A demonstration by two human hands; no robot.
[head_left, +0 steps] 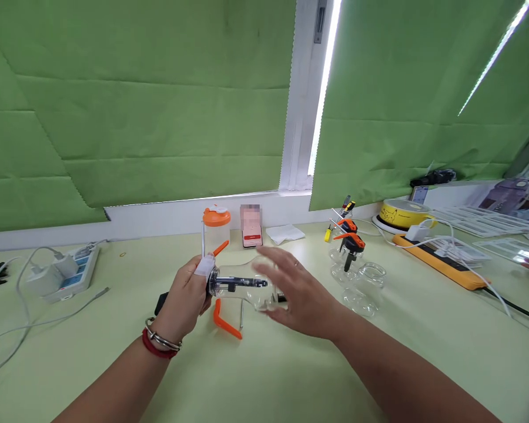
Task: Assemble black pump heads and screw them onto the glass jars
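Observation:
My left hand (187, 291) is closed round the black top of a clear glass bottle (263, 298), which lies sideways in the air above the table. A black tube (242, 282) runs inside the bottle, and a whitish wrap (205, 265) shows by my left thumb. At the bottle's base, my right hand (297, 294) has its fingers apart, slightly blurred; whether they touch the glass I cannot tell. Beneath the bottle are a bent orange piece (224, 323) and a thin metal rod (242, 314). Another slim rod (203, 238) rises behind my left hand.
An orange-lidded jar (217, 223) and a phone (251, 227) stand at the back beside a white tissue (285, 233). Several glass bottles (365, 288) with black-and-orange tops (351, 241) are on the right. Power strips (441, 264) with cables lie on both sides.

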